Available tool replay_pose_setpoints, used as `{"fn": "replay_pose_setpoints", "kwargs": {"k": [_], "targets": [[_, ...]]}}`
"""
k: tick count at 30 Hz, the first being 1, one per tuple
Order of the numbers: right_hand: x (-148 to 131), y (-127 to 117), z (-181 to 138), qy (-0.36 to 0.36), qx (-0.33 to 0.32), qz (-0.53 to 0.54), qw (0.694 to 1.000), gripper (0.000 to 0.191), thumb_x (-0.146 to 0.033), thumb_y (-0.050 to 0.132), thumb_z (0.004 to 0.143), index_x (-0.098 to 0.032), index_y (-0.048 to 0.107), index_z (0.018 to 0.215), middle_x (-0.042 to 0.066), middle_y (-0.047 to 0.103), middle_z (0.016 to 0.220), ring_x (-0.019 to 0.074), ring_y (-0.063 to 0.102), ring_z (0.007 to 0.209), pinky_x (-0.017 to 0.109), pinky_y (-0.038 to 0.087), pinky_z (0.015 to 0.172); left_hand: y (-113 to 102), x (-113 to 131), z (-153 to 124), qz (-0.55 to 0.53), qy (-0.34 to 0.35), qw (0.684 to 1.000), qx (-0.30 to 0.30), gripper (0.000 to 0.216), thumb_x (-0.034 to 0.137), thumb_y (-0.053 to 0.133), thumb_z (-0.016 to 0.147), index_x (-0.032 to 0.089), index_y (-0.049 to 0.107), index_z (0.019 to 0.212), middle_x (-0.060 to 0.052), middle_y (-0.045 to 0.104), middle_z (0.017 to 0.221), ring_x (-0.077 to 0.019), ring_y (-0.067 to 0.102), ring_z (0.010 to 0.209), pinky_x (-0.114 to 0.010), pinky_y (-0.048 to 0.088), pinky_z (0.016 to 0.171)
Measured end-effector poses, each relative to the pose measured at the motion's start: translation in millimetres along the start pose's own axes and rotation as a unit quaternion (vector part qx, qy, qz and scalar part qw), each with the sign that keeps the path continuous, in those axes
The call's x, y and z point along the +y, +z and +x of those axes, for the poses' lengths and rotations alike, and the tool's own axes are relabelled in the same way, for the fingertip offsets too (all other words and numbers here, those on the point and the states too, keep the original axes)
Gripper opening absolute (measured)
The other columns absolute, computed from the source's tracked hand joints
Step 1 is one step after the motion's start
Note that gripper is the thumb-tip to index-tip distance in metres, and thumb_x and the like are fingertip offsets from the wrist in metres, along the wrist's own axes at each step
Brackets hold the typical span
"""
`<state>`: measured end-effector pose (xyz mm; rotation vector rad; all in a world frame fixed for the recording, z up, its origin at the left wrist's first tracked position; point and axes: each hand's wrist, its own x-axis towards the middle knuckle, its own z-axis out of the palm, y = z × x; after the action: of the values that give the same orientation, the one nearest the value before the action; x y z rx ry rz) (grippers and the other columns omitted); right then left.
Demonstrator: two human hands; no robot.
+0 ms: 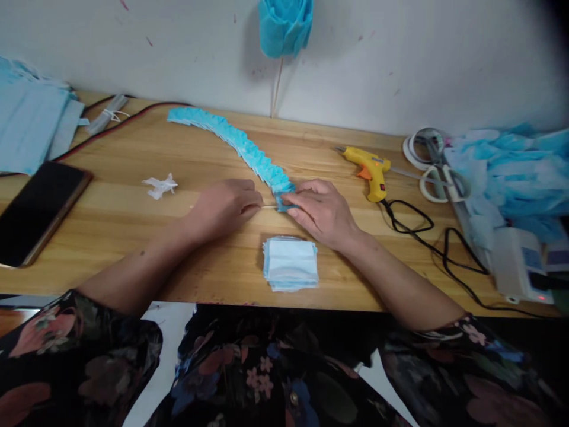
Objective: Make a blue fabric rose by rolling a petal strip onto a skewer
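My left hand (226, 207) is closed around a thin wooden stick (269, 207) that lies level just above the table. The stick's right end meets a small piece of blue fabric (283, 202), which my right hand (324, 212) pinches between thumb and fingers. Just beyond my hands, a long curved row of folded blue pieces (240, 142) runs from the back left to my right fingertips. A stack of cut pale-blue fabric rectangles (291, 263) lies close to me, below both hands.
On the right lie a yellow glue gun (367, 166), white-handled scissors (444, 182), a white power box (518, 264) and blue fabric scraps (511, 172). Face masks (31, 118) and a phone (40, 213) are on the left. A blue fabric flower (287, 26) stands against the wall.
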<state>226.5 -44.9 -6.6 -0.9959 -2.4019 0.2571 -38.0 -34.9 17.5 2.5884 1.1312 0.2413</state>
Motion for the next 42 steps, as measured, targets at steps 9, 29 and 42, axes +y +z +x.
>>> {"fn": "replay_pose_setpoints", "kwargs": {"k": [9, 29, 42], "targets": [[2.0, -15.7, -2.1, 0.032, 0.104, 0.121, 0.987, 0.046, -0.051, 0.039, 0.111, -0.029, 0.076, 0.124, 0.003, 0.083, 0.095, 0.0243, 0.071, 0.102, 0.046, 0.054, 0.096, -2.3, 0.1, -0.3, -0.015, -0.002, 1.000, 0.000, 0.031, 0.025, 0.048, 0.105, 0.016, 0.077, 0.098, -0.010, 0.071, 0.098, -0.0225, 0.064, 0.091, -0.033, 0.045, 0.078], [8.7, -6.3, -2.8, 0.106, 0.037, 0.060, 0.992, 0.066, -0.066, 0.033, 0.108, -0.024, 0.083, 0.103, 0.008, 0.081, 0.099, 0.0253, 0.073, 0.100, 0.043, 0.054, 0.093, 1.4, -2.2, 0.5, 0.009, 0.000, 1.000, 0.017, 0.034, 0.027, 0.046, 0.103, 0.017, 0.076, 0.092, -0.009, 0.072, 0.094, -0.0216, 0.064, 0.088, -0.030, 0.041, 0.070], [20.1, -14.9, -1.3, 0.292, 0.150, 0.366, 0.871, 0.058, -0.075, 0.055, 0.095, -0.029, 0.073, 0.124, 0.002, 0.070, 0.082, 0.0187, 0.069, 0.079, 0.038, 0.062, 0.081, -2.4, 1.9, 0.4, 0.005, -0.024, 1.000, -0.009, 0.033, 0.026, 0.047, 0.104, 0.016, 0.077, 0.095, -0.010, 0.073, 0.101, -0.0240, 0.066, 0.095, -0.032, 0.042, 0.075]]}}
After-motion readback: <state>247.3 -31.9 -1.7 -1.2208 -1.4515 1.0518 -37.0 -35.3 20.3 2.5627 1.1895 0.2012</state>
